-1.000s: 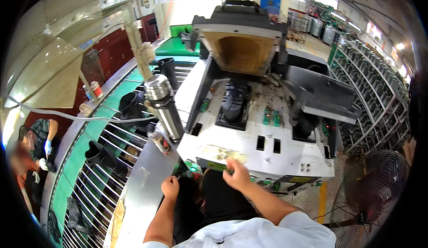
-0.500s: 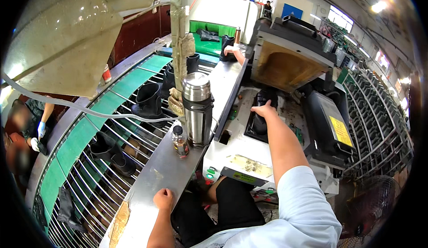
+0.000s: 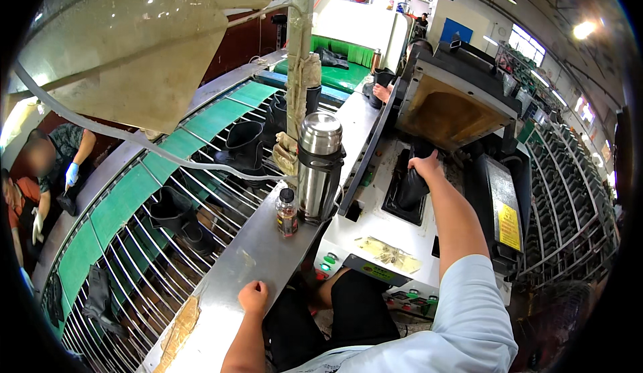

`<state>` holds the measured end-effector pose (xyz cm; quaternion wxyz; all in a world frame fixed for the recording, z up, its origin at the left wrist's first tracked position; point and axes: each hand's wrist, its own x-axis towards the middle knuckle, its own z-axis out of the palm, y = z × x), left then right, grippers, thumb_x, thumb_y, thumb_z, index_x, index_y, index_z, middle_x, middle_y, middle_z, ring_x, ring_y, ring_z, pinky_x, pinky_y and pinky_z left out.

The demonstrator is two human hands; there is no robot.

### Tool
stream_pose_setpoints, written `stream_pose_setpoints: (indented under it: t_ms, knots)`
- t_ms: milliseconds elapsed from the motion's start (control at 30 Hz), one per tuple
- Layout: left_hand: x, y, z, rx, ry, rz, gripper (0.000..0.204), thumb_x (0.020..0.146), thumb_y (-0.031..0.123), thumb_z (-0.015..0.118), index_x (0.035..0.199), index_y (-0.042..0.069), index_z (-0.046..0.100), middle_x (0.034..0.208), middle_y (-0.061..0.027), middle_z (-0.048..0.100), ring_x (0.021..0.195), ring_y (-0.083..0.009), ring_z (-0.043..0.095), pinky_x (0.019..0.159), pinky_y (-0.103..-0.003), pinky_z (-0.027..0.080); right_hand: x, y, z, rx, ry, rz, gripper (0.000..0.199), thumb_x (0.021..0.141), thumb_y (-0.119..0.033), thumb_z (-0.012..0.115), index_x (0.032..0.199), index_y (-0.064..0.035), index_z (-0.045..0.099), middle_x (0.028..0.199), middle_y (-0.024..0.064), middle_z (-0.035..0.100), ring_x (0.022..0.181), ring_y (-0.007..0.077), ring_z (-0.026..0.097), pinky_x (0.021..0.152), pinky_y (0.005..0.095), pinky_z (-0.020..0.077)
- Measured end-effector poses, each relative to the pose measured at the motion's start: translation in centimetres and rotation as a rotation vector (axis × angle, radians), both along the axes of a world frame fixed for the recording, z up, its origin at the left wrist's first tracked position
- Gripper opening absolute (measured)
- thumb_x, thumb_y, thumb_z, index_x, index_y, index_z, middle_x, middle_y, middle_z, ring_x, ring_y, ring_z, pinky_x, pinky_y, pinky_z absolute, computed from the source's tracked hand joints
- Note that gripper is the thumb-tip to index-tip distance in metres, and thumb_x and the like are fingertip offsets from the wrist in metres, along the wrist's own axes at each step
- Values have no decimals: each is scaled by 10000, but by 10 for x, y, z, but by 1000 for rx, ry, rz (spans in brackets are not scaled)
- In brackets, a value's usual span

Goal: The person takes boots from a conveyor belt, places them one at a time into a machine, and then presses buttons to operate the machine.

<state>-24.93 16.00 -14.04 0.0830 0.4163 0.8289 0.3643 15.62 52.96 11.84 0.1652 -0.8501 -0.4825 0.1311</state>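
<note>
My right hand [image 3: 427, 166] is closed around a black boot [image 3: 410, 189] at the white press machine. The boot is over a black rectangular recess [image 3: 404, 216] in the machine's top, under its raised lid [image 3: 445, 108]. How much of the boot touches the recess I cannot tell. My left hand [image 3: 253, 298] rests in a loose fist on the metal ledge [image 3: 251, 256], with nothing visible in it. Near it on the ledge stand a small dark-labelled bottle [image 3: 287, 213] and a large steel flask [image 3: 319, 165].
Left of the ledge, a roller conveyor [image 3: 151, 286] carries several black boots [image 3: 175, 217]. Across it, a co-worker with a gloved hand [image 3: 72, 174] handles a dark item. Another person's hand [image 3: 382, 93] touches a boot ahead. A grey hose [image 3: 134, 135] hangs across; a rack [image 3: 562, 192] stands right.
The boot under my right hand has tilted up, baring more of the recess. My left fist stays on the ledge. The view has shifted, moving the scene rightward. The co-worker's hands have moved apart.
</note>
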Motion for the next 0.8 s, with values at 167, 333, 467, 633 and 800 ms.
stream_pose_setpoints:
  t_ms: [167, 333, 467, 633, 800]
  knots:
    - [4, -4, 2, -36, -3, 4, 229, 782, 236, 589, 675, 37, 626, 664, -153, 617, 620, -360, 596, 578, -430, 466, 17, -15, 59, 155, -60, 70, 1181, 531, -378, 715, 1499, -117, 91, 1257, 260, 545, 1131, 363, 570, 929, 410, 467]
    - [5, -5, -7, -16, -11, -8, 229, 786, 236, 587, 696, 30, 634, 685, -151, 632, 646, -363, 606, 605, -425, 479, 66, -47, 88, 364, 137, 158, 1137, 529, -316, 722, 1486, -71, 158, 1295, 256, 514, 1155, 368, 544, 962, 379, 440]
    - [12, -6, -6, 15, -198, 11, 189, 801, 214, 601, 785, 32, 648, 716, -133, 653, 669, -307, 627, 631, -392, 490, 65, -131, 112, 476, 786, 307, 984, 577, -98, 704, 1455, -30, 264, 1227, 192, 554, 1062, 292, 579, 918, 327, 457]
    - [143, -1, 70, 294, -1142, -416, 479, 852, 149, 666, 1255, 20, 441, 1011, -115, 641, 942, -187, 598, 846, -332, 480, 42, -238, 81, 538, 1472, 414, 781, 636, -99, 590, 1385, -40, 376, 1303, 166, 494, 1123, 323, 557, 960, 395, 481]
    - [188, 6, 183, 604, -1833, -1087, 757, 829, 361, 688, 1413, 49, 320, 1392, -133, 441, 1276, -277, 431, 1068, -473, 326, -58, -321, 6, 739, 1587, 590, 921, 711, -179, 681, 1472, -49, 179, 1363, 208, 417, 1210, 337, 481, 1013, 410, 406]
